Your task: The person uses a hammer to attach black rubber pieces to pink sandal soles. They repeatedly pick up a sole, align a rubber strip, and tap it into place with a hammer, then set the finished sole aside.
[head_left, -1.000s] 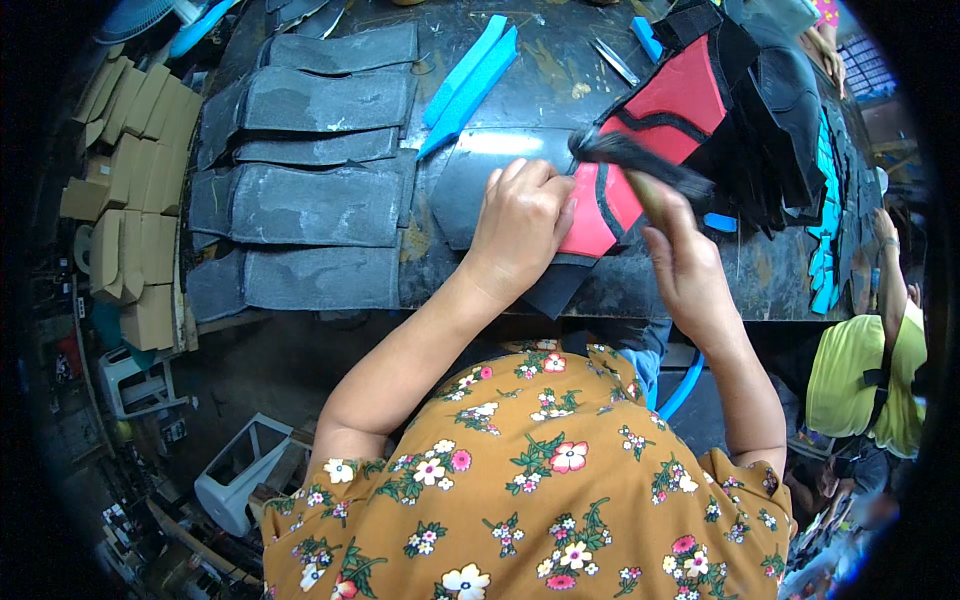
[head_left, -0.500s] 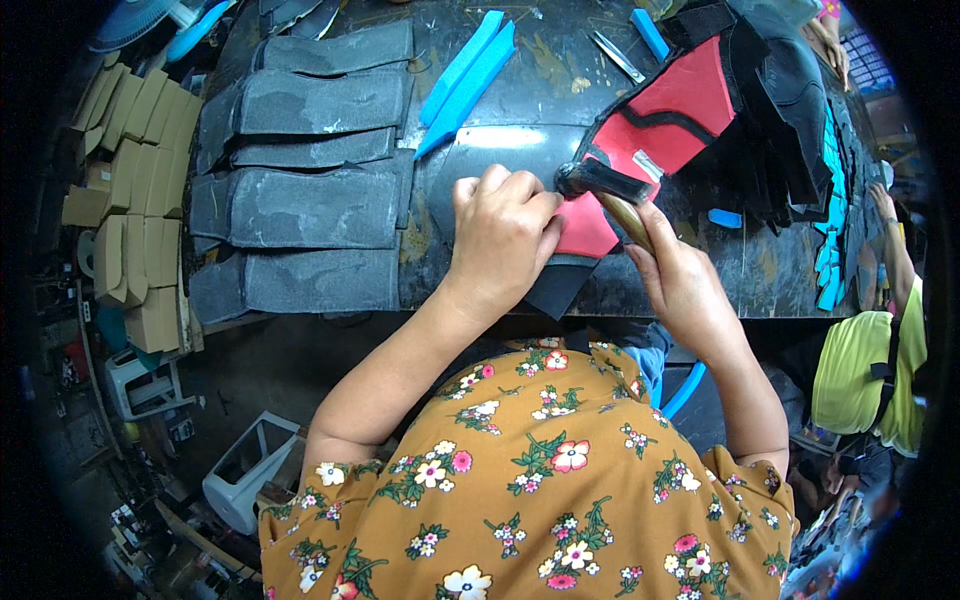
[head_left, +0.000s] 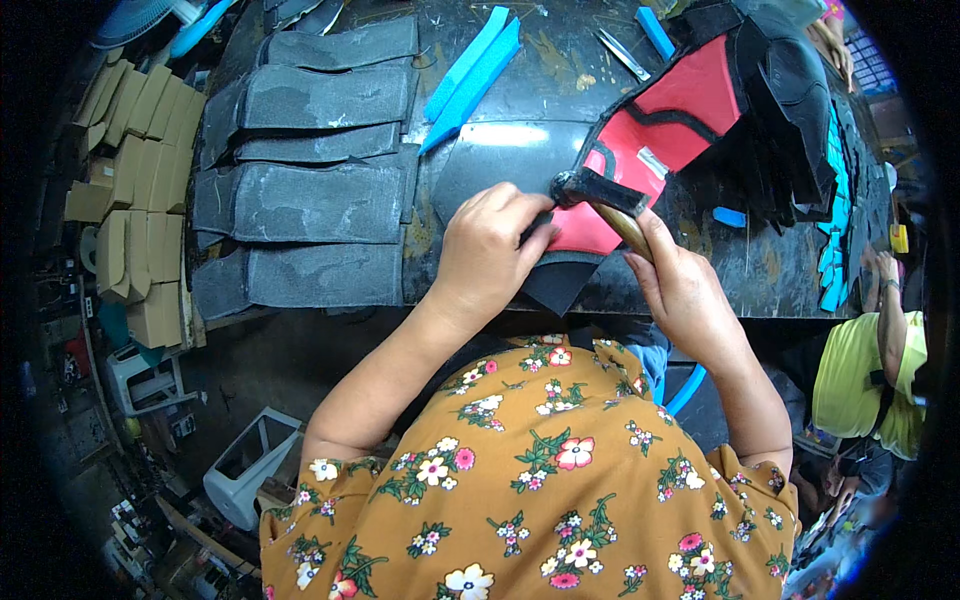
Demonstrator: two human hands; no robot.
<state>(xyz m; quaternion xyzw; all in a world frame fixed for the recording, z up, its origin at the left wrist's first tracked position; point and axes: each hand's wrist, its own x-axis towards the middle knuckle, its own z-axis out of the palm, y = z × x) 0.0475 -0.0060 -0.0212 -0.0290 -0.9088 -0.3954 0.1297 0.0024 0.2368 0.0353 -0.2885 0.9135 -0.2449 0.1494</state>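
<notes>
In my right hand (head_left: 692, 295) is a hammer (head_left: 622, 228) with a wooden handle and a dark metal head. The hammer's head lies over a red panel with black edging (head_left: 690, 92), close to my left fingertips. My left hand (head_left: 490, 240) is closed at the panel's left edge, thumb and fingers pinching a dark edge strip. A black flap (head_left: 562, 286) hangs from the panel toward the table's front edge. Under the work lies a smooth dark curved plate (head_left: 480, 165), partly hidden by my left hand.
Stacked grey fabric pieces (head_left: 325, 190) lie to the left, with folded cardboard (head_left: 150, 200) beyond. Blue foam strips (head_left: 470, 85) and scissors (head_left: 622, 55) rest on the far side. Black pieces (head_left: 785, 120) are piled right. A person in a yellow shirt (head_left: 850, 370) is at far right.
My left hand has shifted slightly down and left, and its fingers have loosened, showing a dark strip between them. The hammer's head has dropped slightly. The person at right has lowered an arm.
</notes>
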